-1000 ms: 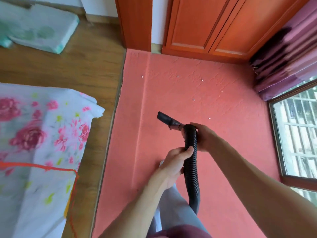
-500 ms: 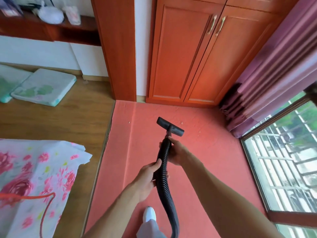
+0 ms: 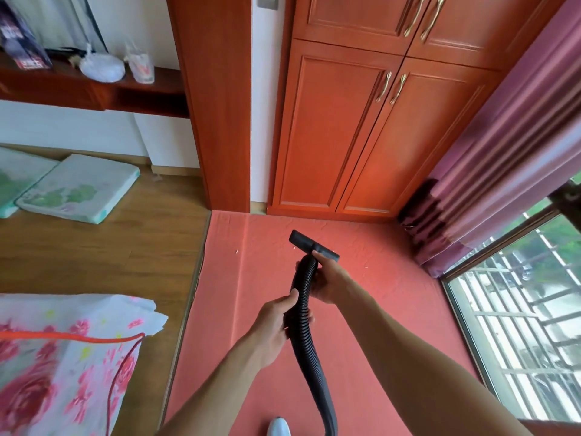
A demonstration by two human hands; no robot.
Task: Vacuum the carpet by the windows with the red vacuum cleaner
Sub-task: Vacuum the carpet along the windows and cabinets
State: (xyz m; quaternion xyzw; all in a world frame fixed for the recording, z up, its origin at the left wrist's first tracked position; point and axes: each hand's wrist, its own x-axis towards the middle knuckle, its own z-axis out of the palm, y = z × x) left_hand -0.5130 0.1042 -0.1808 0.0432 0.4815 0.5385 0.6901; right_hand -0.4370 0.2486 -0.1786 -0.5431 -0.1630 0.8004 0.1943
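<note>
Right hand [image 3: 327, 278] grips the black hose [image 3: 301, 313] just behind the nozzle [image 3: 312, 246]; left hand [image 3: 276, 322] grips lower. Nozzle lies crosswise, ahead, over the carpet [image 3: 393, 297].

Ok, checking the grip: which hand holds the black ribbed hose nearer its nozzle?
The right hand, gripping the black ribbed hose just behind the flat black nozzle; the left hand grips farther down.

White scraps [image 3: 235, 251] lie on the red carpet [image 3: 393, 309]. Two pale cushions [image 3: 78, 188] rest on the wooden floor [image 3: 110, 247] beside it.
</note>
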